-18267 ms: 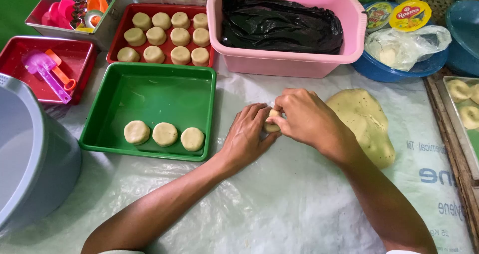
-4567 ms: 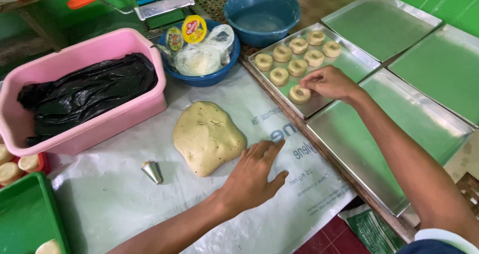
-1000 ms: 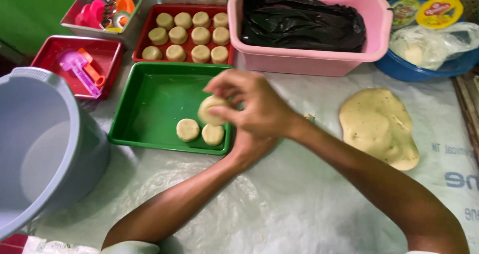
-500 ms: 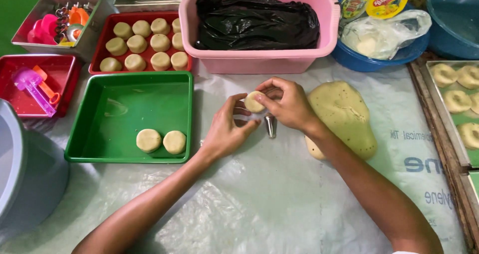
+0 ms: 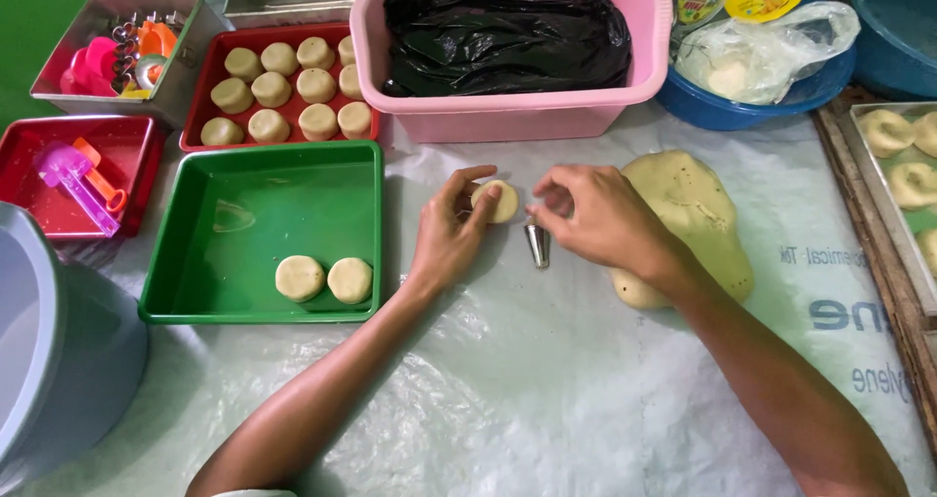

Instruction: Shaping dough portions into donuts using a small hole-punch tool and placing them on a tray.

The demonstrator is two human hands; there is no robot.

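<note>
Pinching the dough disc (image 5: pixel 495 202), the left hand (image 5: pixel 451 233) holds it just left of the right hand (image 5: pixel 597 216) (fingers loosely curled, holding nothing), whose fingertips sit directly above the metal cone (image 5: pixel 537 244).

Dough disc (image 5: pixel 496 201) between both hands, metal cone (image 5: pixel 537 244) just right, tray (image 5: pixel 256 226) left.

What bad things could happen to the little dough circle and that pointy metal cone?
1. The left hand pinches the dough disc only by its edge, so it might bend or drop onto the plastic sheet.
2. The metal cone stands right under the right hand; a nudge could tip it over.
3. The right forearm lies across the big dough lump and may squash it.
</note>
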